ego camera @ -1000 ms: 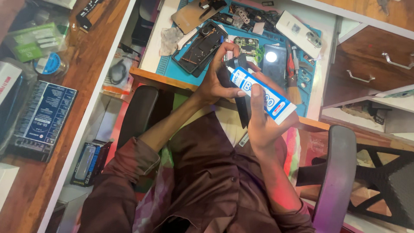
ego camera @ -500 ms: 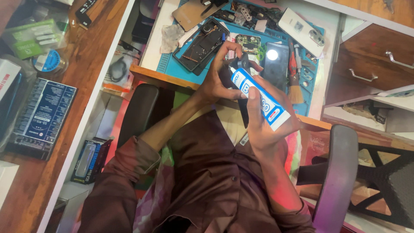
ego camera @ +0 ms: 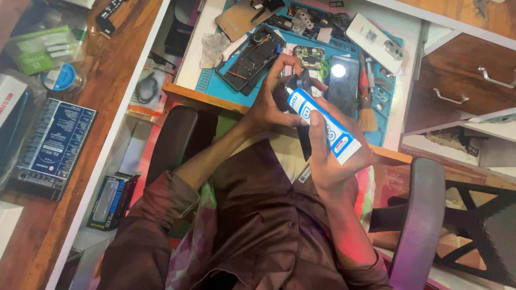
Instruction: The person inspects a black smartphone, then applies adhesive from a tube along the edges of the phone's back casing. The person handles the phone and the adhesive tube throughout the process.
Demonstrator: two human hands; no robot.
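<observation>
Cluttered repair bench [ego camera: 199, 70] sat past the fingers, with a blue mat [ego camera: 389, 115] on it. Right hand [ego camera: 333, 156] had its fingers wrapped tight around a white-and-blue tube [ego camera: 322, 126], which lay slanted across the palm, nozzle end up near the left fingertips. Left hand [ego camera: 271, 99] was pinching that top end, fingers closed on the tube's tip. Just beyond them lay an opened phone [ego camera: 250, 59], a dark phone [ego camera: 344, 83] and a brush [ego camera: 368, 115].

White bench [ego camera: 199, 59]: blue mat [ego camera: 215, 86], grey cloth [ego camera: 215, 49].
</observation>
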